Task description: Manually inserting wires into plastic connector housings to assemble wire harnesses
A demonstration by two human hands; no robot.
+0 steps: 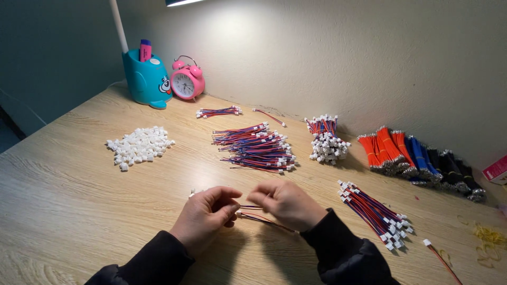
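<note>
Pinching a thin red-and-blue wire lead [262, 219] between both hands low over the wooden table [68, 195]. Left hand [205, 217] curled, thumb and fingers pressed together on the lead's near end, a small white connector [192, 195] poking out just past the knuckles. Right hand [288, 205] with fingertips closed on the same lead, wires trailing out beneath the palm toward the dark sleeve [343, 253].

Just right of that hand, a bound bundle of finished leads [375, 214] with white plugs. Farther back at centre, a loose pile of red-and-blue leads [256, 148]; behind it a small bunch [217, 112]. Right of the pile, another bunch with white ends [326, 140]. Along the wall, bundles of orange, blue and black wires [417, 155]. Well off to the left, a heap of white connector housings [139, 145]. At the back corner, a blue pen holder [146, 79] touching a pink alarm clock [186, 82].
</note>
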